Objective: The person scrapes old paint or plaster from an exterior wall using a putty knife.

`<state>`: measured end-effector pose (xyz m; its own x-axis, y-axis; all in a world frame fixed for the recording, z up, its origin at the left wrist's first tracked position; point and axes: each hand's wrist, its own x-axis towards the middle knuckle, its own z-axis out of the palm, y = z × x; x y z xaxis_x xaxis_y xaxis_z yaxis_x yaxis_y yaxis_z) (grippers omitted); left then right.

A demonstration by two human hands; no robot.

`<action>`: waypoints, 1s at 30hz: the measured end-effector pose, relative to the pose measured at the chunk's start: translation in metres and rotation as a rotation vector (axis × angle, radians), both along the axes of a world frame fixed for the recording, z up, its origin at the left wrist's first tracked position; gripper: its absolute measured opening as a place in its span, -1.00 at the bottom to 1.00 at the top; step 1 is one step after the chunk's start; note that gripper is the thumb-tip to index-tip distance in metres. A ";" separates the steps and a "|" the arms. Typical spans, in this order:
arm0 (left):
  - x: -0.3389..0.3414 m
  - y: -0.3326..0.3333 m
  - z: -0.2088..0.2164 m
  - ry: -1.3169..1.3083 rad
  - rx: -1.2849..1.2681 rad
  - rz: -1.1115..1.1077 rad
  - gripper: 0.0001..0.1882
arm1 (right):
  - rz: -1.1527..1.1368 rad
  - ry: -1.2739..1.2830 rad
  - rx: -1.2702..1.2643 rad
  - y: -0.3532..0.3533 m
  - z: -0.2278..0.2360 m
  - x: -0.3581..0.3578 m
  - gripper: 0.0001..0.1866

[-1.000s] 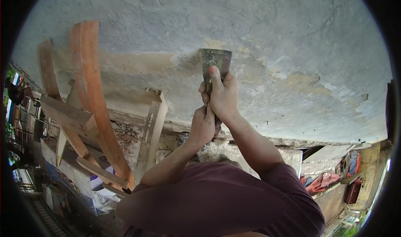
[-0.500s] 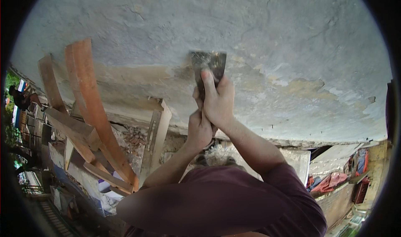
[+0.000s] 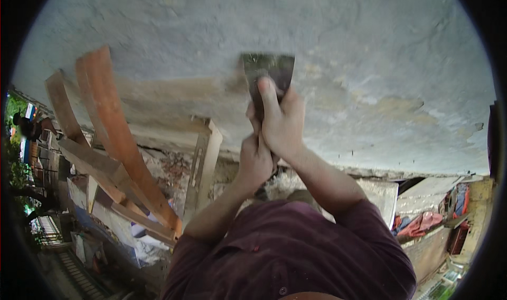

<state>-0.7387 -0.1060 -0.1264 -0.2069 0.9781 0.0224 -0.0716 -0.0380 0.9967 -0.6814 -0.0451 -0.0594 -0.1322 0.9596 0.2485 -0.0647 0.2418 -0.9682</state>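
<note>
Both of my hands are closed on one scraper, a wide, dark metal blade that flares toward its straight far edge. The blade lies against or very close to the grey plastered wall. My right hand wraps the upper part, its thumb stretched along the blade's face. Just below it, my left hand grips the lower end of the tool. Most of the handle is hidden by my fingers. Around the blade the wall is rough, with tan patches where its coating has come off.
Reddish-brown wooden boards lean at the left, beside a pale timber post. Rubble lies along the wall's foot. Red cloth and other items sit at the far right. Another person is at the far left edge.
My hands and the scraper have moved a little up and to the right in the view, and the blade shows more squarely. The grip stays the same.
</note>
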 end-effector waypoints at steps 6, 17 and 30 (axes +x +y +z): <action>0.010 -0.019 -0.027 -0.062 -0.077 -0.013 -0.45 | 0.040 0.044 -0.178 -0.010 -0.028 0.005 -0.54; 0.006 -0.020 -0.003 0.139 -0.039 -0.011 -0.42 | -0.010 0.064 -0.131 -0.017 -0.016 0.006 -0.65; -0.008 -0.006 0.016 0.037 -0.012 -0.099 -0.43 | 0.029 -0.012 -0.064 -0.015 0.000 0.003 -0.60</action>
<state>-0.7463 -0.1117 -0.1109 -0.1085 0.9940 0.0168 -0.0375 -0.0210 0.9991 -0.6779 -0.0599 -0.0596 -0.1627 0.9693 0.1846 -0.0591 0.1772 -0.9824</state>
